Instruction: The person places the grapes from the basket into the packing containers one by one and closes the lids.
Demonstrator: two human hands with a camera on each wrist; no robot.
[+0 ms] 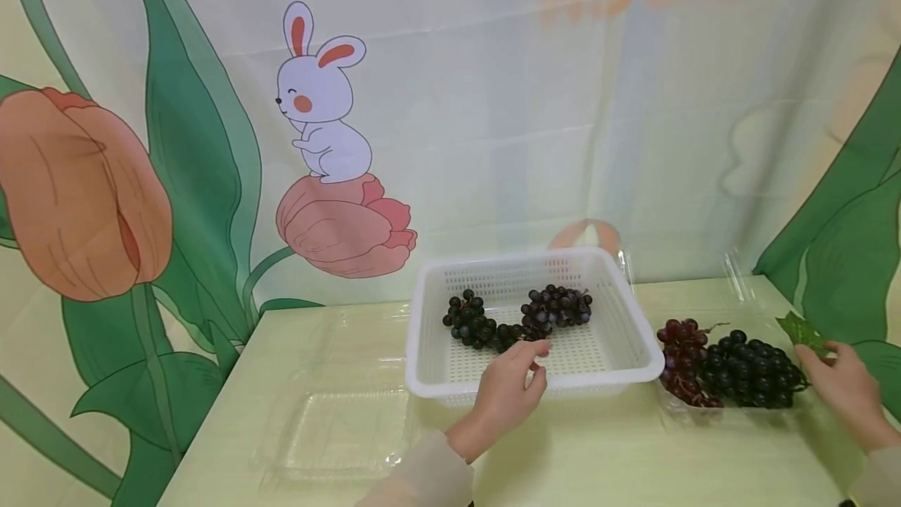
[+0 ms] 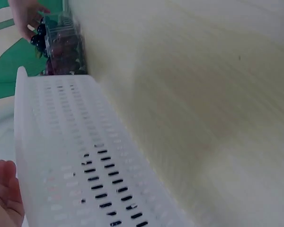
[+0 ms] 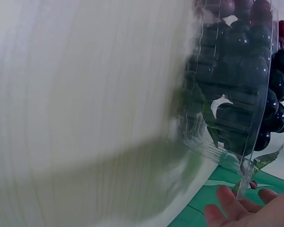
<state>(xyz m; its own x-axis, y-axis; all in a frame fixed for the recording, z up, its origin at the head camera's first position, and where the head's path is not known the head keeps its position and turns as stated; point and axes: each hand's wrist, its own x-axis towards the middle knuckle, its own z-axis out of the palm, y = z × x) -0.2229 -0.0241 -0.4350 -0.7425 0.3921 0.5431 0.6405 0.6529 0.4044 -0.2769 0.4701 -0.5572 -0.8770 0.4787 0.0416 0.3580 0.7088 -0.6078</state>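
Observation:
In the head view a white plastic basket (image 1: 637,319) holds several bunches of dark grapes (image 1: 556,307). My left hand (image 1: 503,393) is over its front rim, fingers loosely bent, nothing seen between them; its fingertips partly cover the grapes. To the right, a clear plastic box (image 1: 683,411) contains a bunch of red grapes (image 1: 681,350) and a bunch of black grapes (image 1: 749,370). At the box's right end my right hand (image 1: 845,386) is beside a green leaf (image 1: 802,332). The right wrist view shows those fingers (image 3: 229,203) spread below the box corner, close to the leaf (image 3: 269,160).
A clear plastic container (image 1: 345,429) lies on the pale table (image 1: 563,452) left of the basket. Behind the table hangs a printed cloth (image 1: 479,116) with a rabbit and tulips. The table's right edge runs close to my right hand.

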